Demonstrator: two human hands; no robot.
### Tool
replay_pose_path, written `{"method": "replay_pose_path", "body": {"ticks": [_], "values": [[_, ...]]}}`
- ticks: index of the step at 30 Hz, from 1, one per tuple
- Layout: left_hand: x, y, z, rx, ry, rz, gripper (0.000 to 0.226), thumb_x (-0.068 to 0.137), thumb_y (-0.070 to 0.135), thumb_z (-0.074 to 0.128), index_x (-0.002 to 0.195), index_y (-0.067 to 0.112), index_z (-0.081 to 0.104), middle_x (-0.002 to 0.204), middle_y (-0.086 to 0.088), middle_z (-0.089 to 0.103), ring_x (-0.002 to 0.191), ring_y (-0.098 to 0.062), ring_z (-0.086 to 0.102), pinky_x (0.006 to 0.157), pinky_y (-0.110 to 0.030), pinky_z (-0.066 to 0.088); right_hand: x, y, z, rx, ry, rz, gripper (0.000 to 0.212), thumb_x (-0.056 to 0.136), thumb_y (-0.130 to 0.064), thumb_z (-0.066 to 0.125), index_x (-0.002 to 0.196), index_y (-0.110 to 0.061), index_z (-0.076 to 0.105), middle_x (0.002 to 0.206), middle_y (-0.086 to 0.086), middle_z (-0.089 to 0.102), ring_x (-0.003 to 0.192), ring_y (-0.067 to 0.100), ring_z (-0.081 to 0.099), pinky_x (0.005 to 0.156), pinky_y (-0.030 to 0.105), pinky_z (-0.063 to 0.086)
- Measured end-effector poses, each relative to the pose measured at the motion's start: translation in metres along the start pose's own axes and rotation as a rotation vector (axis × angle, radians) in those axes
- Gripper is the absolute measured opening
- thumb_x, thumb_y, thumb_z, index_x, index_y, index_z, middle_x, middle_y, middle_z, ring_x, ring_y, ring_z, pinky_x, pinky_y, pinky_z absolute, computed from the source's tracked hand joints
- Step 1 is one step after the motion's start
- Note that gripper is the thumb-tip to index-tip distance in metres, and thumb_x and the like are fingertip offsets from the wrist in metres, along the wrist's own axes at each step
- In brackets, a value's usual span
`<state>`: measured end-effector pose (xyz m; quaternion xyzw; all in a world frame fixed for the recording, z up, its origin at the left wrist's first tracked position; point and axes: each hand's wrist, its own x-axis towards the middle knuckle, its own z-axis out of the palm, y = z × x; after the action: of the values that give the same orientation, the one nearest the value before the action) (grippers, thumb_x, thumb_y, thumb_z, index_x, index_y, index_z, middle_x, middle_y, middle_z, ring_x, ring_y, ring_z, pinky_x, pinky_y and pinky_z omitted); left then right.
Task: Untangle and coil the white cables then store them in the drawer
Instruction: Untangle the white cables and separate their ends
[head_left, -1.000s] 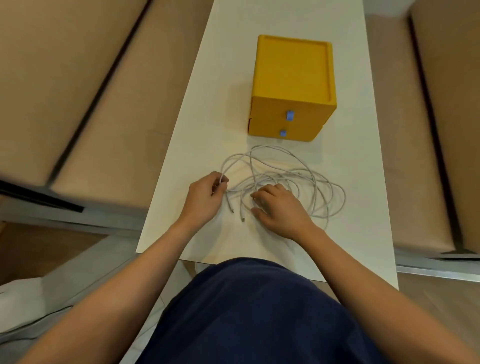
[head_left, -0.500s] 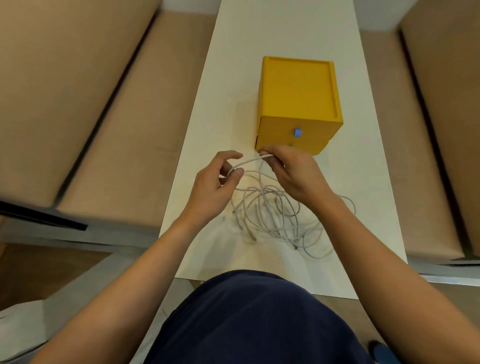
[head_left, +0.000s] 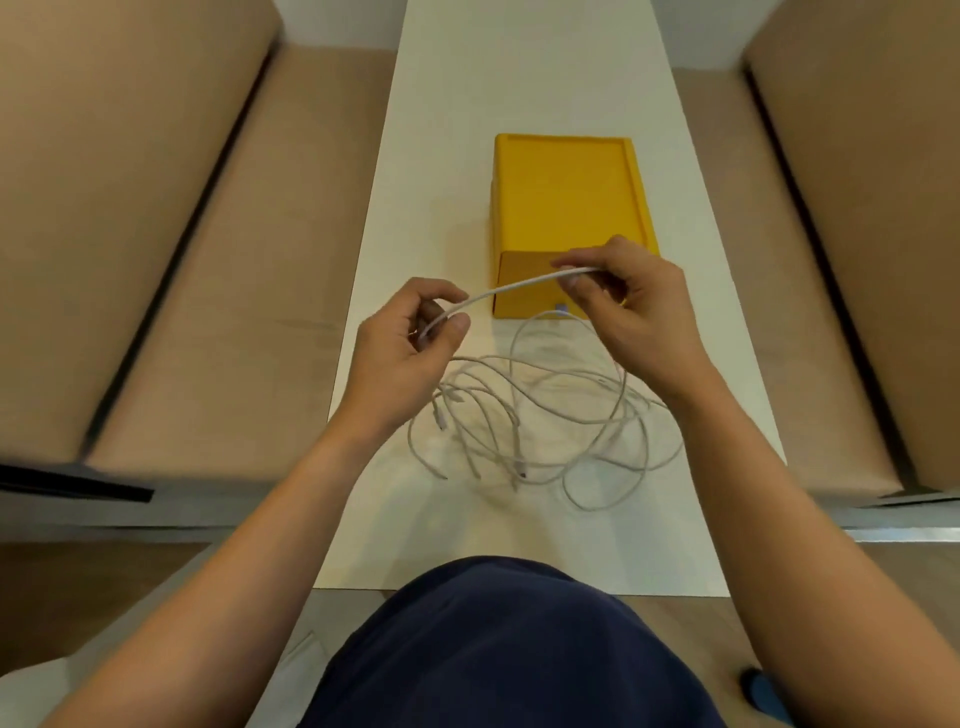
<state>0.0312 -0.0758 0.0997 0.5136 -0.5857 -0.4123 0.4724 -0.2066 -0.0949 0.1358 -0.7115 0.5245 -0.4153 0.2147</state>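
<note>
White cord, thin and limp: we are reading the white cables (head_left: 530, 415) as light, soft and quick to snag on their own loops. The small plug ends would likely catch if tugged. Best taken near one free end, then fed along between fingertips rather than pulled from mid-heap.

We are holding one strand (head_left: 519, 282) up off the table (head_left: 519, 78). Our left hand (head_left: 410, 338) is pinching it between thumb and curled fingers, and our right hand (head_left: 634, 306) is pinching it further along, fingertips closed on the cord. The span between the two grips is hanging almost taut, sloping up toward the right hand.

Below and between our wrists, the rest is lying as a loose tangle of overlapping loops on the table, and one loop is rising toward the right hand. Several plug ends are showing near the left of the heap.

Beyond the hands, the yellow drawer box (head_left: 566, 192) is standing close to the tangle. Its front looks closed, with a blue tab (head_left: 561, 309) partly showing.
</note>
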Motion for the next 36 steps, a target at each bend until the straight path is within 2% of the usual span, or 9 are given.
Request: {"method": "replay_pose_path", "body": {"ticks": [2, 4, 10, 15, 18, 25, 29, 32, 36], "values": [[0.003, 0.0, 0.004, 0.146, -0.079, -0.088, 0.009, 0.099, 0.029, 0.067, 0.09, 0.03, 0.068, 0.072, 0.009, 0.063, 0.068, -0.009, 0.059, 0.065, -0.02, 0.045, 0.001, -0.003, -0.009, 0.092, 0.03, 0.003, 0.015, 0.096, -0.016, 0.069, 0.108, -0.02, 0.076, 0.088, 0.012, 0.067, 0.075, 0.019, 0.057, 0.066, 0.027, 0.042], [0.002, -0.004, 0.011, 0.244, -0.189, -0.188, 0.034, 0.102, 0.046, 0.057, 0.083, 0.02, 0.068, 0.074, 0.004, 0.072, 0.07, -0.008, 0.067, 0.069, -0.023, 0.047, 0.002, -0.004, -0.013, 0.089, 0.043, -0.03, 0.014, 0.096, -0.018, 0.07, 0.108, -0.02, 0.076, 0.088, 0.013, 0.066, 0.075, 0.024, 0.056, 0.065, 0.03, 0.043], [0.002, 0.003, 0.026, 0.039, -0.184, -0.273, 0.04, 0.099, 0.05, 0.052, 0.072, 0.022, 0.056, 0.073, 0.003, 0.05, 0.071, -0.012, 0.048, 0.078, -0.038, 0.044, -0.009, 0.018, -0.018, -0.128, 0.142, -0.05, 0.018, 0.1, -0.022, 0.065, 0.111, -0.015, 0.077, 0.088, -0.007, 0.059, 0.082, -0.002, 0.048, 0.073, 0.013, 0.035], [0.012, 0.026, 0.017, 0.017, -0.28, -0.106, 0.027, 0.106, 0.013, 0.049, 0.107, 0.026, 0.073, 0.079, 0.002, 0.059, 0.081, -0.013, 0.055, 0.086, -0.033, 0.046, -0.019, 0.06, -0.015, -0.516, -0.136, 0.142, 0.028, 0.099, -0.034, 0.063, 0.121, -0.022, 0.074, 0.12, 0.01, 0.061, 0.108, 0.036, 0.052, 0.086, 0.049, 0.048], [0.016, 0.043, 0.018, 0.045, -0.296, -0.053, 0.023, 0.106, 0.013, 0.054, 0.12, 0.023, 0.07, 0.086, 0.003, 0.073, 0.072, -0.014, 0.063, 0.077, -0.028, 0.055, -0.021, 0.053, -0.019, -0.555, -0.414, 0.254, 0.062, 0.091, -0.028, 0.07, 0.149, -0.025, 0.048, 0.147, 0.011, 0.041, 0.132, 0.039, 0.036, 0.104, 0.055, 0.043], [0.015, 0.059, 0.032, 0.048, -0.279, -0.062, 0.008, 0.099, 0.017, 0.068, 0.097, 0.013, 0.062, 0.088, -0.005, 0.08, 0.062, -0.021, 0.063, 0.068, -0.034, 0.055, -0.009, -0.006, -0.016, -0.11, -0.16, -0.12, 0.101, 0.09, -0.028, 0.069, 0.164, -0.02, 0.0, 0.16, 0.004, 0.034, 0.144, 0.024, 0.035, 0.116, 0.041, 0.033], [0.014, 0.054, 0.032, -0.017, -0.18, -0.124, 0.018, 0.103, 0.025, 0.062, 0.092, 0.011, 0.067, 0.077, -0.012, 0.074, 0.065, -0.022, 0.069, 0.07, -0.038, 0.06, -0.006, -0.007, -0.019, 0.018, -0.209, -0.035, 0.075, 0.099, -0.029, 0.065, 0.161, -0.028, 0.022, 0.123, 0.001, 0.057, 0.115, 0.012, 0.056, 0.096, 0.024, 0.048], [0.014, 0.044, 0.028, 0.035, -0.163, -0.137, 0.029, 0.106, 0.034, 0.054, 0.088, 0.016, 0.067, 0.065, -0.007, 0.062, 0.061, -0.018, 0.058, 0.065, -0.031, 0.051, -0.004, 0.002, -0.017, -0.041, -0.065, -0.059, 0.023, 0.105, -0.028, 0.057, 0.12, -0.012, 0.065, 0.106, 0.002, 0.065, 0.096, 0.014, 0.061, 0.085, 0.037, 0.053], [0.011, 0.031, 0.02, 0.18, -0.239, -0.146, 0.023, 0.103, 0.039, 0.058, 0.089, 0.026, 0.07, 0.067, 0.003, 0.054, 0.068, -0.011, 0.05, 0.067, -0.023, 0.043, 0.0, 0.01, -0.016, 0.018, 0.228, 0.005, 0.017, 0.105, -0.023, 0.056, 0.103, -0.009, 0.065, 0.091, 0.0, 0.064, 0.081, 0.001, 0.056, 0.07, 0.021, 0.044]]}}
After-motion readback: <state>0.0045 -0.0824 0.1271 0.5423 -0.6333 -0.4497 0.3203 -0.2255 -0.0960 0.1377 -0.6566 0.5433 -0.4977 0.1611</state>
